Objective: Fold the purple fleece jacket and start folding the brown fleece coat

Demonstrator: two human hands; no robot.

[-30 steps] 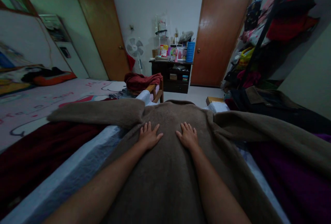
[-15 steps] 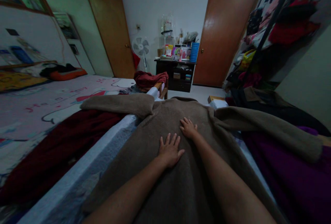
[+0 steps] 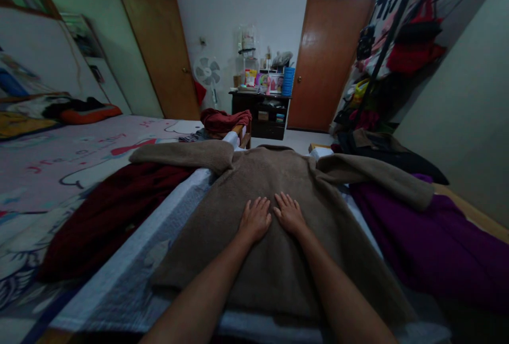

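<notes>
A brown, fuzzy coat (image 3: 274, 174) lies spread out with its back up, its collar at the far end and both sleeves stretched sideways. My left hand (image 3: 255, 219) rests flat on the middle of the coat, fingers extended. Close beside it, my right hand (image 3: 290, 213) also lies flat on the fabric with its fingers apart. Neither hand grips the cloth. Under the coat is a surface with a pale blue-white cover (image 3: 181, 211). The coat's left sleeve reaches over a dark red garment (image 3: 115, 209); the right one crosses a purple garment (image 3: 429, 243).
To the left is a bed with a pink printed sheet (image 3: 99, 137). A crumpled red cloth (image 3: 226, 120) hangs over a wooden rail. Farther back stand a white fan (image 3: 209, 72) and a black cabinet (image 3: 258, 124). Dark clothes (image 3: 382, 150) lie at the right.
My right hand has slid back toward me, level with my left hand. The left fingers have drawn closer together. The view has shifted, showing the coat's near hem.
</notes>
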